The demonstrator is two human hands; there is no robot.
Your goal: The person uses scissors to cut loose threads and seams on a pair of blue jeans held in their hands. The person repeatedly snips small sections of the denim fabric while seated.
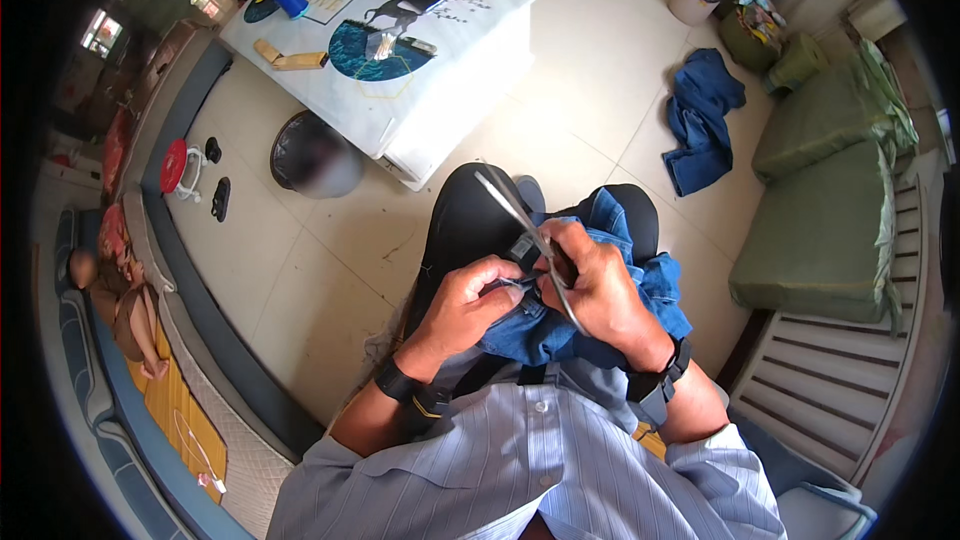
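Head view: thumb and forefinger of a seated person's left hand (470,305) meet in a pinch on what looks like an edge of a blue denim garment (530,335), while the right hand (600,285) curls tightly round a long, slim silver metal tool (505,198), perhaps scissors, its tip aimed forward and slightly left. Whether the right fingertips also grip cloth, I cannot tell from where I stand. A small dark block (523,248), hard to identify, shows between the hands. Bunched across the lap, the denim looks light and soft enough to fold anywhere, with little slip, though doubled seams would likely feel stiffer; a hold close to such a seam seems surest. The tool looks rigid and smooth, best held well back from its narrow tip. Beyond the cloth rise black-clad knees (465,205); farther off, a second denim garment (705,115) sprawls on the pale tiled floor (570,110), right of a white-covered table (470,80)
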